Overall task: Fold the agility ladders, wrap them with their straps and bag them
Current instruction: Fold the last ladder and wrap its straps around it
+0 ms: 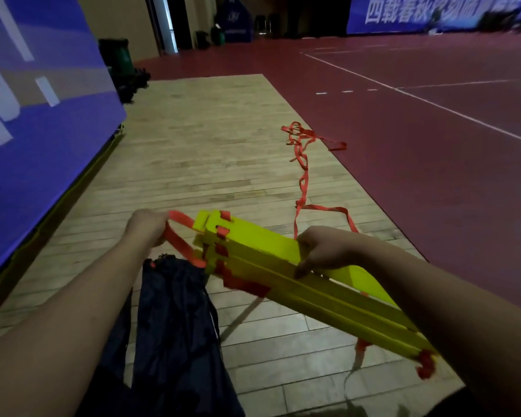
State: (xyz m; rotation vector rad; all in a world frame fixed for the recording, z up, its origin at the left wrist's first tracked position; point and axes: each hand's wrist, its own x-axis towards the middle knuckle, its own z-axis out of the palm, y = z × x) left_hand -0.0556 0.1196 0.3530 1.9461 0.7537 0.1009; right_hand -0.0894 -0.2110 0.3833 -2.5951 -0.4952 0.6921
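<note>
A stack of yellow ladder rungs (319,287) is held level in front of me, above the floor. My right hand (322,251) grips the stack across its top near the middle. My left hand (146,225) grips a loop of the orange strap (181,236) at the stack's left end. The rest of the orange strap (303,173) trails loose over the wooden floor, away toward the red court. A dark drawstring bag (175,326) lies on the floor under my left forearm.
A blue padded banner wall (36,115) runs along the left. The wooden strip (208,130) borders the red court floor (433,145) with white lines. Green bins and dark items (124,64) stand at the far left corner.
</note>
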